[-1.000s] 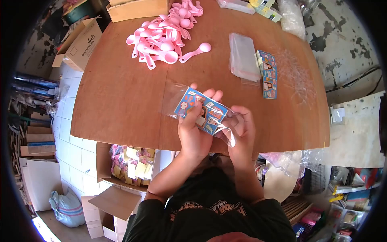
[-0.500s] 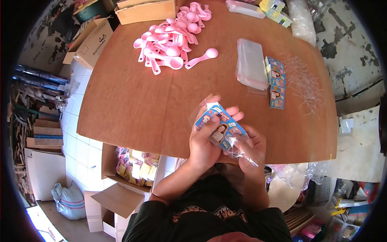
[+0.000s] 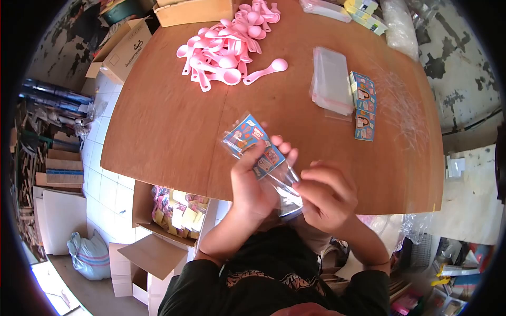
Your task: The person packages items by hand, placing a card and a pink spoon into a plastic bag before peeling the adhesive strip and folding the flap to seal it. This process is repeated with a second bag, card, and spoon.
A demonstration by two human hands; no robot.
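My left hand holds a blue printed card in a clear plastic bag, the thumb lying across the card. At the bag's lower right part is my right hand, its fingers bent and pinched at the bag's edge. Farther back on the brown table are a heap of pink spoons and a single pink spoon beside it. A stack of clear bags lies at the right, next to more blue cards.
Thin clear strips are scattered at the table's right. A cardboard box stands at its back edge. Below the front edge, an open box holds small packages. A plastic roll lies at the back right.
The card and bag have moved left and show more of the bag's clear lower part. My right hand has moved off the card to the bag's right edge.
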